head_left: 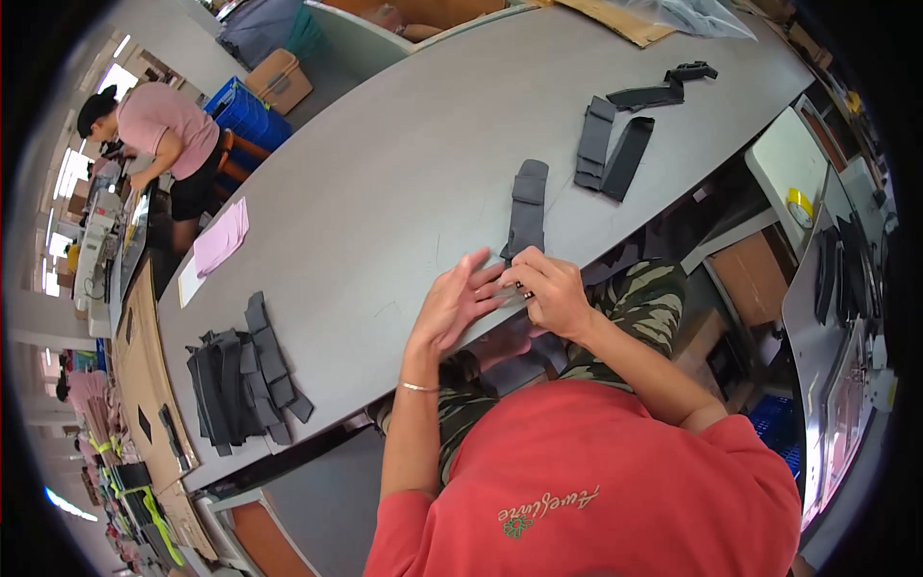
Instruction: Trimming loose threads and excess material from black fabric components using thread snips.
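The dark grey fabric strip [528, 197] lies on the counter [385, 212] just beyond my fingers, its near end reaching the fingertips and its length running away from me. My right hand [556, 293] is at that near end, fingers curled in toward the thumb; I can't tell whether it grips the fabric. My left hand [457, 303] is beside it, open with fingers loosely spread, and I see nothing in its grasp. Farther off to the right lie more dark strips [596, 144]; near the counter's left end sit a pile of strips [226, 385] and, beyond it, pink sheets [221, 238].
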